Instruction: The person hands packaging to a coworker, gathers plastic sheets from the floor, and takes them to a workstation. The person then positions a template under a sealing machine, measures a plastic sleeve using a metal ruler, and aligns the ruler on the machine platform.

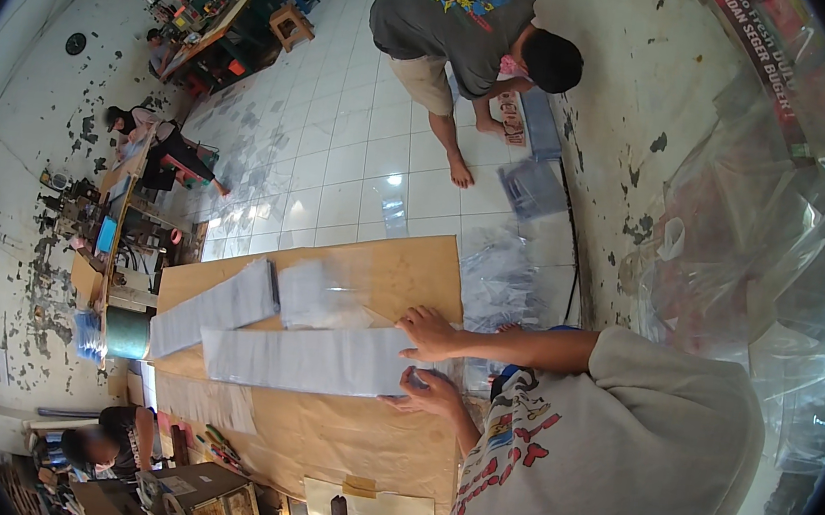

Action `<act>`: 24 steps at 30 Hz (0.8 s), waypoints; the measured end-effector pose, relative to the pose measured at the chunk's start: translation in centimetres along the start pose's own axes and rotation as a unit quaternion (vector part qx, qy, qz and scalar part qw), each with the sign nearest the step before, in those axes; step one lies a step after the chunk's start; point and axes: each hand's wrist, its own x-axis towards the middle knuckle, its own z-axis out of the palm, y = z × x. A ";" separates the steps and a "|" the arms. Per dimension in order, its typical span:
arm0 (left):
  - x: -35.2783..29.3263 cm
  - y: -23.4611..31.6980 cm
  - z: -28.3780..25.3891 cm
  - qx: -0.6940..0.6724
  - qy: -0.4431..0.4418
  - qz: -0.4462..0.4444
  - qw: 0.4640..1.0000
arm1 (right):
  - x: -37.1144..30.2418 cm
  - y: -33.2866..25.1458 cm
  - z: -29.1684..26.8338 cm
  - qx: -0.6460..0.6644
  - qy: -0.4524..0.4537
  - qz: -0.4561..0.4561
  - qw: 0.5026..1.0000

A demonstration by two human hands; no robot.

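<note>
Currently, both hands rest on the long white plastic-wrapped stack (306, 359) lying on the brown cardboard-covered worktop (333, 440): left hand (430, 396) grips its end, right hand (429, 335) presses flat, fingers open.

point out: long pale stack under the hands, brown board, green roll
long pale stack (306, 359), head view, middle of its top sheet
brown board (400, 276), head view, bare part near far edge
green roll (128, 333), head view, its side

Long white sheet stack (306, 359) — flat on brown board (333, 440), near end under both hands.
</note>
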 end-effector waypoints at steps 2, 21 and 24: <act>0.0 0.0 -0.1 0.008 0.020 0.020 1.000 | -0.1 0.2 0.4 0.010 0.032 -0.012 0.999; 0.1 0.7 0.1 0.037 0.023 -0.002 0.999 | 0.5 1.5 -0.2 0.024 -0.016 -0.023 0.999; 0.0 0.7 0.1 0.032 0.015 -0.012 0.999 | 1.3 3.1 -1.3 0.077 -0.041 -0.060 0.994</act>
